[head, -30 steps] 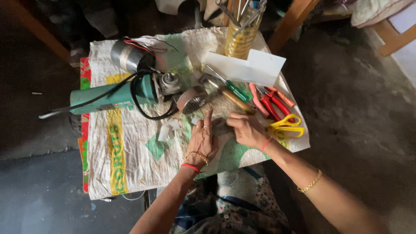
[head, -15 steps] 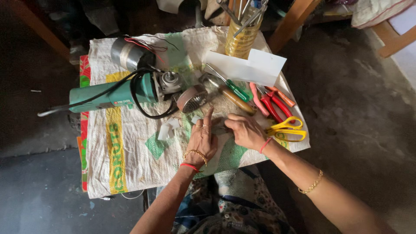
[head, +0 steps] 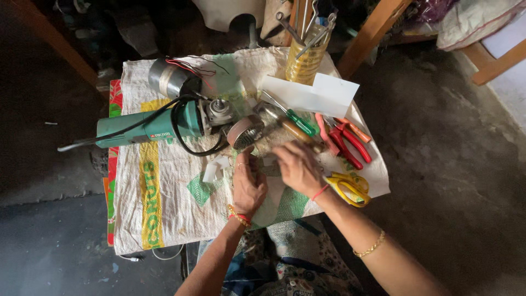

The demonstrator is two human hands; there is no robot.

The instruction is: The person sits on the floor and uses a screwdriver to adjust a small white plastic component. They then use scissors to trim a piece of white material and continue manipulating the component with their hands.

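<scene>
Your right hand [head: 298, 167] has shifted slightly left, closer to your left hand [head: 249, 183]; both curl, seemingly pinching something small and hidden just below the round metal part [head: 245, 131]. A woven sack cloth [head: 164, 197] covers the table over a dark concrete floor [head: 449, 142]; the green angle grinder [head: 153, 127] hasn't moved.

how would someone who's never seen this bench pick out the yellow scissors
Start at the white woven sack covering the work surface and go to its right edge, beside the person's right hand. The yellow scissors lie there, just below the red-handled pliers. They are the only tool with yellow loop handles.
</scene>
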